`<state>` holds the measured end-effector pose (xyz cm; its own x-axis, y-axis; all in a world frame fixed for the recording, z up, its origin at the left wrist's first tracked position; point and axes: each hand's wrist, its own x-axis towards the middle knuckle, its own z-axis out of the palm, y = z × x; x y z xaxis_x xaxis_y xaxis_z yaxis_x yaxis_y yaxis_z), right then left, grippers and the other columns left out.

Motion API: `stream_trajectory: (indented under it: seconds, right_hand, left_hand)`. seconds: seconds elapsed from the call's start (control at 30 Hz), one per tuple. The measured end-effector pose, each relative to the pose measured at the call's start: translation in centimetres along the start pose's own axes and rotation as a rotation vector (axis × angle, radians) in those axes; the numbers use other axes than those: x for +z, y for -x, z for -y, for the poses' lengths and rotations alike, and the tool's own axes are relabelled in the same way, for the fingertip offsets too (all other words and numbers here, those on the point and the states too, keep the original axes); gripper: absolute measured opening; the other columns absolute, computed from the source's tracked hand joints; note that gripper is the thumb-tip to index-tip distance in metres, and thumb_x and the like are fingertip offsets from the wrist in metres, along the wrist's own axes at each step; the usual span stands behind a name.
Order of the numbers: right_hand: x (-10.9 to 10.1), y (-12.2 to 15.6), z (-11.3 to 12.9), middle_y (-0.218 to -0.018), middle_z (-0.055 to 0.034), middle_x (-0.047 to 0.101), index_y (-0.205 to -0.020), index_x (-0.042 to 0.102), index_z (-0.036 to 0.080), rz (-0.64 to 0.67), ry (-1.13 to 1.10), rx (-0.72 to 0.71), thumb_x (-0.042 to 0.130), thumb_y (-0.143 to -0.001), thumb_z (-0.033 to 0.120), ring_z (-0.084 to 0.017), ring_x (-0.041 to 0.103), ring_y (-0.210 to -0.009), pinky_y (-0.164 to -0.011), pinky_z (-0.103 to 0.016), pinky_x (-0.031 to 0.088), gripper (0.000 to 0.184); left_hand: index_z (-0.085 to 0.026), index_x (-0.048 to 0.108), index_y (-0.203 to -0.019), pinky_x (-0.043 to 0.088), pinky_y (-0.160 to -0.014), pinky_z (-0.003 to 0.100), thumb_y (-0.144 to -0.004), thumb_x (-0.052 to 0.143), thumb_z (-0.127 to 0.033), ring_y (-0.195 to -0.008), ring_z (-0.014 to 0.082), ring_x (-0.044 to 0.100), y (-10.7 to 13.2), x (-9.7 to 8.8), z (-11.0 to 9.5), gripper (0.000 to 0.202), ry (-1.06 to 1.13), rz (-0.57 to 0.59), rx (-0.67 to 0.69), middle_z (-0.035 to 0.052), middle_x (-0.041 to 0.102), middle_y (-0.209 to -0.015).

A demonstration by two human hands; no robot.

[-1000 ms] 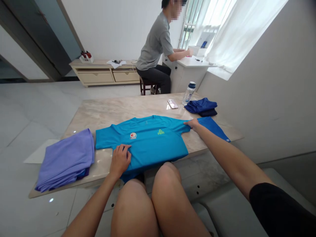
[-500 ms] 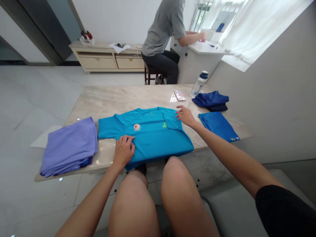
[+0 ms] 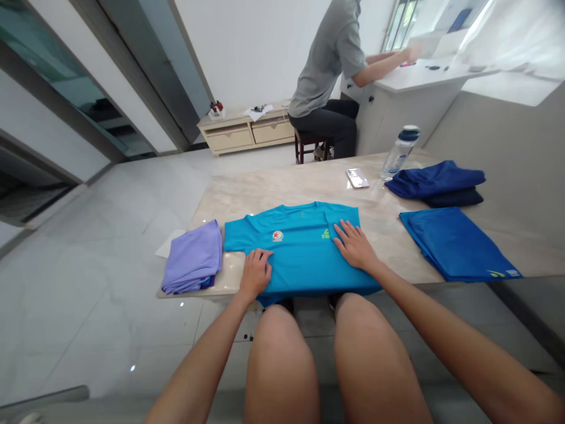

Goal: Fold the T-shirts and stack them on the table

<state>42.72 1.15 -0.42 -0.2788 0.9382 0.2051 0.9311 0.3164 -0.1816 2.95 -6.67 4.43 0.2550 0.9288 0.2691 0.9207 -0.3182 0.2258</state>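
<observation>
Head view: the turquoise T-shirt (image 3: 304, 268) lies front up at the centre of the frame, on the marble-look worktop (image 3: 273, 185), neckline toward the top; its lower part bends over the near edge, probably because the worktop is too shallow for its full length.
Left sleeve in frame (image 3: 237, 235): spread outward, tip just beside the lavender folded garment.
Right sleeve in frame (image 3: 344, 217): turned inward over the chest, covering part of the green logo (image 3: 325, 234).
Right hand (image 3: 355, 247): palm down on the shirt, fingers extended and apart, gripping nothing; a flat palm there seems suited to pressing the turned-in layer.
Left hand (image 3: 256, 274): fingers half curled at the shirt's side edge, below the round badge (image 3: 278, 236), likely as an anchor against sliding; whether it pinches cloth, I cannot tell.
Lavender folded garment (image 3: 193, 253): at centre left, atop darker cloth, apparently stacked to save room.
Blue folded garment (image 3: 461, 244): flat at centre right, apart from the shirt, which leaves the right forearm room.
Navy garments (image 3: 436, 176): loosely heaped at upper right.
Water bottle (image 3: 399, 154) and smartphone (image 3: 357, 178): toward the far edge, seemingly out of the hands' way.
</observation>
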Motion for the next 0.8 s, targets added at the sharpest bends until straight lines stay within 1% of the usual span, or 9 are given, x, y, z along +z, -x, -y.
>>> stream_trajectory:
  seconds: [0.13, 0.23, 0.33, 0.4, 0.47, 0.53, 0.67, 0.73, 0.8]
  right_hand:
    - [-0.3, 0.9, 0.0, -0.182, -0.0108, 0.032, -0.175, 0.043, 0.023, -0.021, 0.01, 0.029, 0.027, -0.115, 0.053, -0.035, 0.03, -0.169, -0.136, -0.061, 0.028, 0.069]
    - [-1.0, 2.2, 0.0, -0.18, -0.0126, 0.037, -0.171, 0.048, 0.021, -0.029, 0.009, 0.036, 0.028, -0.114, 0.052, -0.034, 0.035, -0.167, -0.134, -0.061, 0.031, 0.068]
    - [-1.7, 4.1, -0.2, -0.179, -0.0145, 0.038, -0.169, 0.051, 0.018, -0.043, 0.003, 0.046, 0.03, -0.114, 0.049, -0.036, 0.036, -0.166, -0.133, -0.063, 0.032, 0.067]
    - [-2.0, 5.3, -0.4, -0.179, -0.0148, 0.039, -0.169, 0.052, 0.018, -0.064, -0.003, 0.05, 0.031, -0.113, 0.048, -0.037, 0.036, -0.166, -0.133, -0.063, 0.032, 0.067]
    - [-2.0, 6.0, -0.3, -0.177, -0.0152, 0.041, -0.169, 0.052, 0.018, -0.092, -0.007, 0.055, 0.031, -0.113, 0.047, -0.037, 0.038, -0.165, -0.132, -0.063, 0.032, 0.066]
    - [-1.9, 6.4, -0.1, -0.176, -0.0162, 0.045, -0.167, 0.054, 0.018, -0.122, -0.006, 0.064, 0.032, -0.112, 0.046, -0.037, 0.04, -0.164, -0.132, -0.062, 0.033, 0.066]
    - [-1.9, 6.3, 0.6, -0.172, -0.0176, 0.05, -0.163, 0.059, 0.016, -0.171, -0.003, 0.079, 0.033, -0.111, 0.045, -0.037, 0.044, -0.161, -0.131, -0.061, 0.035, 0.065]
    - [-2.0, 6.2, 0.9, -0.172, -0.0178, 0.051, -0.161, 0.061, 0.015, -0.177, -0.006, 0.088, 0.034, -0.111, 0.044, -0.037, 0.046, -0.16, -0.13, -0.059, 0.036, 0.063]
    - [-2.2, 6.2, 1.2, -0.171, -0.0177, 0.051, -0.16, 0.061, 0.015, -0.175, -0.013, 0.098, 0.036, -0.111, 0.043, -0.036, 0.046, -0.16, -0.13, -0.059, 0.036, 0.062]
  left_hand:
    - [-0.023, 0.072, -0.142, 0.055, -0.105, 0.051, -0.097, 0.051, -0.009, -0.12, 0.0329, 0.065, 1.1, 0.7, -0.9, 0.052, -0.018, 0.003, -0.016, 0.0103, 0.074, -0.14]
    - [-0.025, 0.071, -0.145, 0.055, -0.108, 0.055, -0.094, 0.052, -0.007, -0.128, 0.0346, 0.065, 2.6, 1.5, -2.7, 0.057, -0.021, -0.007, -0.048, 0.0101, 0.073, -0.148]
    - [-0.026, 0.074, -0.139, 0.053, -0.111, 0.056, -0.094, 0.053, -0.007, -0.133, 0.0359, 0.064, 3.7, 1.4, -4.6, 0.054, -0.004, 0.032, -0.046, 0.012, 0.073, -0.147]
    - [-0.025, 0.075, -0.133, 0.053, -0.11, 0.054, -0.099, 0.05, -0.011, -0.128, 0.0344, 0.066, 3.5, 0.6, -4.8, 0.044, 0.035, 0.066, -0.049, 0.0133, 0.076, -0.139]
    - [-0.024, 0.073, -0.13, 0.052, -0.111, 0.049, -0.104, 0.049, -0.019, -0.125, 0.0316, 0.068, 2.2, -0.7, -3.7, 0.036, 0.089, 0.098, -0.156, 0.0129, 0.077, -0.131]
    - [-0.022, 0.072, -0.129, 0.049, -0.114, 0.046, -0.104, 0.052, -0.025, -0.128, 0.0304, 0.068, 0.2, -2.4, -1.7, 0.032, 0.113, 0.103, -0.358, 0.0139, 0.076, -0.132]
    - [-0.013, 0.068, -0.128, 0.05, -0.109, 0.049, -0.096, 0.06, -0.032, -0.134, 0.0391, 0.067, -3.8, -5.4, 3.1, 0.038, 0.065, 0.02, -0.728, 0.0273, 0.072, -0.136]
    - [-0.011, 0.067, -0.126, 0.052, -0.103, 0.051, -0.091, 0.066, -0.039, -0.13, 0.0441, 0.069, -5.2, -6.0, 4.8, 0.045, 0.058, 0.004, -0.864, 0.0306, 0.073, -0.129]
    - [-0.013, 0.069, -0.122, 0.053, -0.101, 0.052, -0.085, 0.072, -0.045, -0.129, 0.0467, 0.069, -6.1, -5.9, 5.8, 0.049, 0.061, 0.014, -0.946, 0.0297, 0.076, -0.122]
